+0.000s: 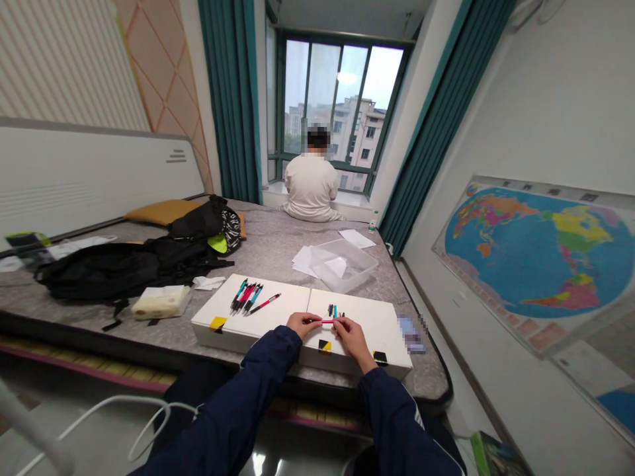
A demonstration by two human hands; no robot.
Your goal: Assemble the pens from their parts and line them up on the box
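Observation:
A slim pinkish-red pen barrel (327, 322) lies level between my hands, just above the right-hand white box (381, 322). My left hand (302, 324) pinches one end of it, and my right hand (352, 336) grips the other end with closed fingertips. Behind the barrel, on the same box, are small black and teal pen parts (335, 311), partly hidden by my fingers. Several red, teal and black pens (245, 297) lie in a group on the left-hand white box (213, 311), with one red pen (264, 303) slanted apart beside them.
Beyond the boxes sits a clear plastic bin (364, 268) near white papers (303, 261). A tissue pack (161, 302) and black backpack (109, 268) are to the left. A phone (411, 334) lies right of the boxes. A person (311, 185) sits by the window, facing away.

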